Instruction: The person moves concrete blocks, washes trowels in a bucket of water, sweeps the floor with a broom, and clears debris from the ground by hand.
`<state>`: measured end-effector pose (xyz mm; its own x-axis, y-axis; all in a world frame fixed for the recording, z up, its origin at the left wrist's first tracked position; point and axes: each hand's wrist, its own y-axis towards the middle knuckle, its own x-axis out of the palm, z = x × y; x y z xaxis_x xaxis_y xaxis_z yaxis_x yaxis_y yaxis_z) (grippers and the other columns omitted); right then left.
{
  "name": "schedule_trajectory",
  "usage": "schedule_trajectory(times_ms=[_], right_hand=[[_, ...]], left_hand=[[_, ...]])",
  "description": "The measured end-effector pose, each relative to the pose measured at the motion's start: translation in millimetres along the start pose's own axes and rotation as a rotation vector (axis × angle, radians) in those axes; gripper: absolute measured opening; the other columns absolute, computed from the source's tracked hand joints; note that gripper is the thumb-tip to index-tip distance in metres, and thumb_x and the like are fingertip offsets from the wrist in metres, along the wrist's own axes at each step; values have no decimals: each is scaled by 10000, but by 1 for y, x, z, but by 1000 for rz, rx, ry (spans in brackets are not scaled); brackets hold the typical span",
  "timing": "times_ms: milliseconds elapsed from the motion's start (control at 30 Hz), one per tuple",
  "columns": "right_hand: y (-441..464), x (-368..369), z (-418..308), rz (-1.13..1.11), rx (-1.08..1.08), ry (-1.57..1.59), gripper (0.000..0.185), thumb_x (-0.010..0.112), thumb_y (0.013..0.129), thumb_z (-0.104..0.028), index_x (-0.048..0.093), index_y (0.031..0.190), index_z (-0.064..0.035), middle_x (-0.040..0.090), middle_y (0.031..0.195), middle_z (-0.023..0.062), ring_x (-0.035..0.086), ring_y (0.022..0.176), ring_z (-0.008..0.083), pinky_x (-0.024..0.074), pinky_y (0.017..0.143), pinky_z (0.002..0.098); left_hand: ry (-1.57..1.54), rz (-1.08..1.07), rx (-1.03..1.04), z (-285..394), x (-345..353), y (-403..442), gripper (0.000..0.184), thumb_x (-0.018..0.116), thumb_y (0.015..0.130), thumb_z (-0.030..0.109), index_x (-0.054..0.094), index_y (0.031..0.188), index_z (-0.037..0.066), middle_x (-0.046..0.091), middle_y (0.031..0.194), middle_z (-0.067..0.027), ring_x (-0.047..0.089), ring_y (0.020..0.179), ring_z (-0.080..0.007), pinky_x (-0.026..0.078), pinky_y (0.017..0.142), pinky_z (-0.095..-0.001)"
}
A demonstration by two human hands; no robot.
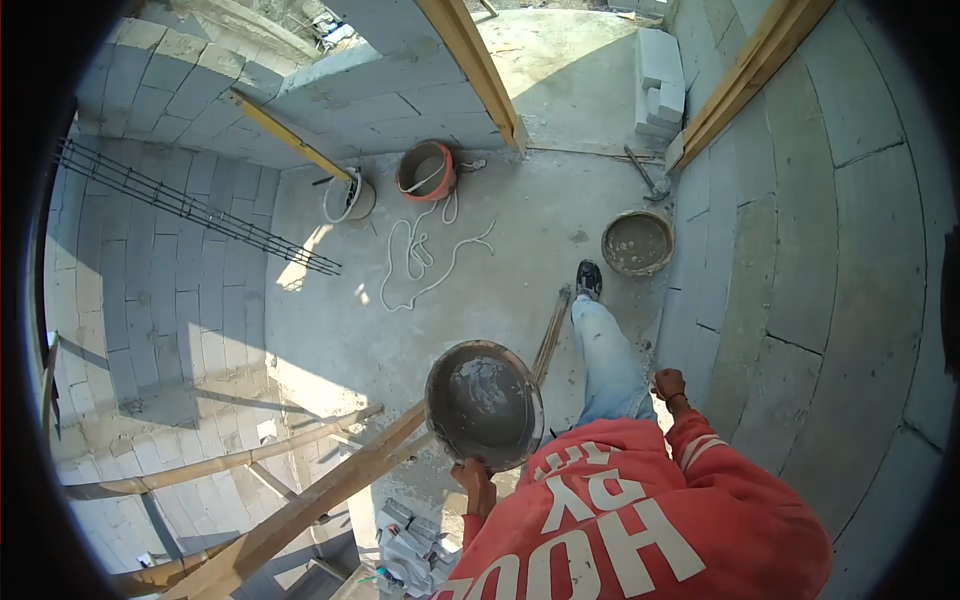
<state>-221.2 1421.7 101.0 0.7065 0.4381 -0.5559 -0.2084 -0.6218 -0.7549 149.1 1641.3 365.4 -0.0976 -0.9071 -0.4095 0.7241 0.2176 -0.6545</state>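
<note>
Steel bars (205,210): long and thin, they slope down over the left part of the floor (520,285).
White bucket (367,202): it stands near the far-left corner of the floor.
Rope (415,250): it lies in loops, nearer than the red tub.
Red tub (450,183): it stands by the far edge of the floor.
Left hand (476,485): it is closed on the near rim of the basin.
Basin (432,388): it is in front of the body, with grey wet mix (488,400) inside.
Round tub (607,242): it is near the right edge of the floor.
Right hand (669,384): fingers curled in; I cannot tell if something is inside.
</note>
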Motion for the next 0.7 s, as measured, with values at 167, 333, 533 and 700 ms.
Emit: schedule_trajectory(times_ms=[167,333,533,700], right_hand=[[39,-81,-209,-10,-148,313,211,600,845,-174,664,954,-5,703,842,121,703,662,214,551,617,299],[-1,-148,-457,-33,-531,653,151,539,916,-94,630,1002,-9,681,870,67,664,717,124,514,590,235],[44,-127,-634,-304,-600,868,158,542,920,-83,625,1016,12,664,852,63,643,719,107,530,608,237],[192,-100,-738,-139,-317,679,168,555,915,-160,641,993,-38,657,892,47,631,740,119,525,615,267]], left_hand=[[98,-136,39,96,170,14,268,587,635,-24,452,862,24,503,702,-73,498,504,-189,444,429,-337],[213,-336,211,194,341,-6,244,586,647,-16,516,879,-48,549,743,-96,508,529,-180,410,439,-331],[278,-496,302,267,529,-11,170,583,646,2,573,807,-48,563,677,-79,496,532,-163,411,483,-343],[458,-562,452,326,676,-20,214,583,652,31,616,855,-27,615,701,-108,557,576,-190,448,544,-354]])
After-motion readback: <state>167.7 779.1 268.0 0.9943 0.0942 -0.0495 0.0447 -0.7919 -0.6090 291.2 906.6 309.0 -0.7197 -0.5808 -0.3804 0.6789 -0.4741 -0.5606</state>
